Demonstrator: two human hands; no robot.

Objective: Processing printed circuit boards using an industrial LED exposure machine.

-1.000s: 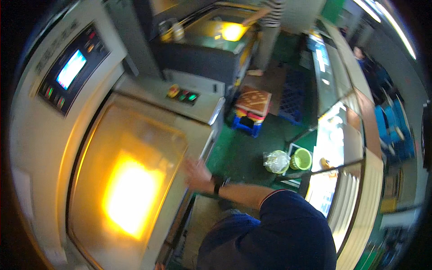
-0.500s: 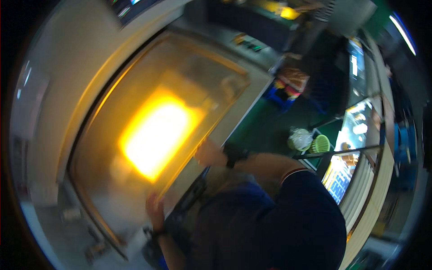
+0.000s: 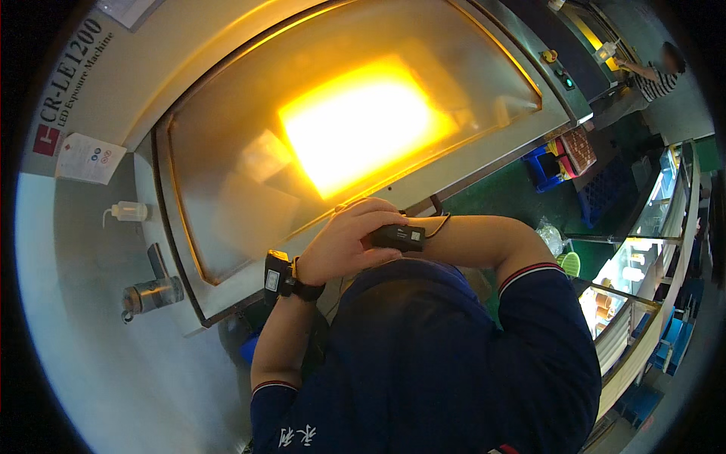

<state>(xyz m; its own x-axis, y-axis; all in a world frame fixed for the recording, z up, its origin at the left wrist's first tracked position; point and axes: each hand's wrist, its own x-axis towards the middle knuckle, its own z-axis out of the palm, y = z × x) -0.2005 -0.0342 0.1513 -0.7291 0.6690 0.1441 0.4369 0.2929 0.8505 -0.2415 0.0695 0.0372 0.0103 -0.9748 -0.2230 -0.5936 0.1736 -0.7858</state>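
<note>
My left hand (image 3: 349, 240) is closed around a small black device (image 3: 398, 237) strapped to my right wrist. Its fingers lie along the upper side and its thumb along the lower side. Most of my right hand is hidden behind the left one, so its fingers cannot be read. A similar black device (image 3: 281, 278) with a yellow top sits on my left wrist. Just beyond both hands is a large framed panel (image 3: 227, 219) of an exposure machine, with a bright yellow-white glowing rectangle (image 3: 363, 121) on it.
Left of the panel are a white squeeze bottle (image 3: 130, 212) and a clear cylinder (image 3: 153, 296). A control box (image 3: 563, 79) sits at the far right corner. Rightward stand a blue crate (image 3: 543, 169), a green basket (image 3: 569, 263) and a lit table (image 3: 624, 265). A person (image 3: 652, 82) works farther back.
Both hands have left the panel's near edge and come together in front of my chest. My left hand has taken hold of the device on my right wrist. The view has turned and steadied.
</note>
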